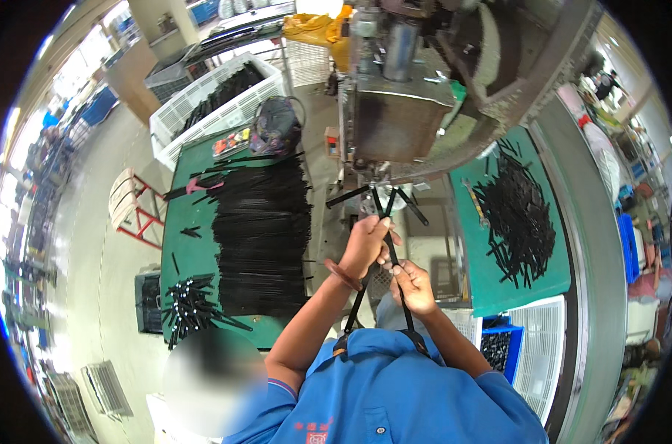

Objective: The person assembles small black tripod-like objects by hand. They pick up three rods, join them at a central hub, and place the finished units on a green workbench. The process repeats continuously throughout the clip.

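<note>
Two black rods [384,244] are being held crossed in front of the person's chest, their upper ends reaching toward the grey machine [399,111] and their lower ends running down past the blue shirt [395,392]. The rods are being gripped near their crossing by the left hand [365,244], whose fingers are being curled tightly around them, with a brown bangle [342,274] being worn at that wrist. Just below, one rod is being pinched by the right hand [413,285], its fingertips being pressed together on the shaft. To the left, a large stack of black rods [262,237] is being kept on a green table [184,255], with a smaller bundle [191,307] lying near the table's front edge and a dark bag [275,126] sitting at its far end. To the right, a loose heap [517,222] of short black pieces is being kept on a green mat [491,288], and a blue bin [498,344] is being kept beside a white crate [539,355]. Behind the table, a white crate of rods [217,100] is being stored.
</note>
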The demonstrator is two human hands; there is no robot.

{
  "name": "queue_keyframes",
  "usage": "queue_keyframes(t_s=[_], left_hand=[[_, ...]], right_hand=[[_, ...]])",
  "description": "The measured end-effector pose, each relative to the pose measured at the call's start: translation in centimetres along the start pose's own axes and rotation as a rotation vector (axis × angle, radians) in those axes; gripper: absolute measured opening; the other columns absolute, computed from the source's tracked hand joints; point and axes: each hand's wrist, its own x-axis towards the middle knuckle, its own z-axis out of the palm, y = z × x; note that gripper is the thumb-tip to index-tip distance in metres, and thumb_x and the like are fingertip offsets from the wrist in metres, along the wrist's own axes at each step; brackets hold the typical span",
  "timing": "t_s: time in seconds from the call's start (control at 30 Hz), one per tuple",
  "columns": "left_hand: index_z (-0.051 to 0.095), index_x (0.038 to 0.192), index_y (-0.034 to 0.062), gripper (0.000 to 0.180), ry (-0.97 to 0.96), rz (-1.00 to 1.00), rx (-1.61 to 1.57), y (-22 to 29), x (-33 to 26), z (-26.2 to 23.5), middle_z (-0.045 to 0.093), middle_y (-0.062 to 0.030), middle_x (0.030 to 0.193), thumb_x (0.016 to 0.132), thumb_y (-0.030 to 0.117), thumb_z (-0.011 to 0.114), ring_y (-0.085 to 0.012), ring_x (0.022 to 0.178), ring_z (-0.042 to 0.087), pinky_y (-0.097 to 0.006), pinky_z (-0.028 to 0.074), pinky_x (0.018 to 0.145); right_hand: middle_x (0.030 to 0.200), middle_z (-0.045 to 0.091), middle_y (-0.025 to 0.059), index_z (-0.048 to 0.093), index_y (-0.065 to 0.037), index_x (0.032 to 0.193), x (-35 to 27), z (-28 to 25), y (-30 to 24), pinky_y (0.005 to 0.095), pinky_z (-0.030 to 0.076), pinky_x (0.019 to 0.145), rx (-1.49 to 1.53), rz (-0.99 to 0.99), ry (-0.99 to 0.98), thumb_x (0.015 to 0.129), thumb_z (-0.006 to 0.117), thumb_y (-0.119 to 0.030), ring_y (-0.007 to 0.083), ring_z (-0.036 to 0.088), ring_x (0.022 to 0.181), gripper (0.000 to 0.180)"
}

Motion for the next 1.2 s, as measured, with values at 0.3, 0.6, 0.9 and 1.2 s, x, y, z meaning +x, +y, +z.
queue_keyframes(t_s=[0.3, 0.6, 0.9, 1.2], left_hand=[[0.054, 0.084, 0.0035, 0.033, 0.926, 0.010, 0.748, -10.3, -8.3, -12.7, 0.062, -0.0199, 0.075, 0.081, 0.035, 0.062, -0.0404, 0.073, 0.061, -0.045, 0.048, 0.062], [0.061, 0.101, 0.0080, 0.028, 1.519, -0.353, 1.300, -10.9, -31.4, -37.3, 0.062, -0.0174, 0.096, 0.083, 0.030, 0.058, -0.0359, 0.084, 0.061, -0.045, 0.050, 0.070], [0.053, 0.120, 0.0078, 0.039, 1.478, -0.422, 1.354, -17.0, -30.5, -46.7, 0.051, -0.0134, 0.116, 0.081, 0.008, 0.059, -0.0336, 0.104, 0.052, -0.041, 0.045, 0.087], [0.054, 0.122, 0.0100, 0.042, 1.452, -0.377, 1.287, -16.5, -30.7, -46.2, 0.049, -0.0116, 0.125, 0.081, 0.009, 0.060, -0.0336, 0.108, 0.050, -0.040, 0.044, 0.091]], right_hand=[[0.082, 0.063, 0.0134, 0.054, -0.003, 0.117, 3.3, 3.1, 8.6, 0.0348, 0.049, 0.070, -0.852, 0.055, -0.683, 0.093, 0.048, -0.022, 0.0233, 0.064, 0.078, 0.031], [0.095, 0.054, 0.0092, 0.056, -0.010, 0.102, 12.3, 13.7, 17.3, 0.0412, 0.050, 0.072, -1.202, -0.520, -0.533, 0.079, 0.064, -0.024, 0.0294, 0.057, 0.090, 0.029], [0.098, 0.047, 0.0100, 0.051, -0.009, 0.099, 11.2, 16.9, 20.2, 0.0373, 0.045, 0.078, -1.478, -0.468, -0.475, 0.071, 0.073, -0.024, 0.0283, 0.049, 0.094, 0.039], [0.088, 0.057, 0.0084, 0.054, -0.008, 0.088, 13.0, 15.2, 22.3, 0.0398, 0.048, 0.070, -1.249, -0.345, -0.433, 0.072, 0.069, -0.013, 0.0290, 0.058, 0.083, 0.023]])
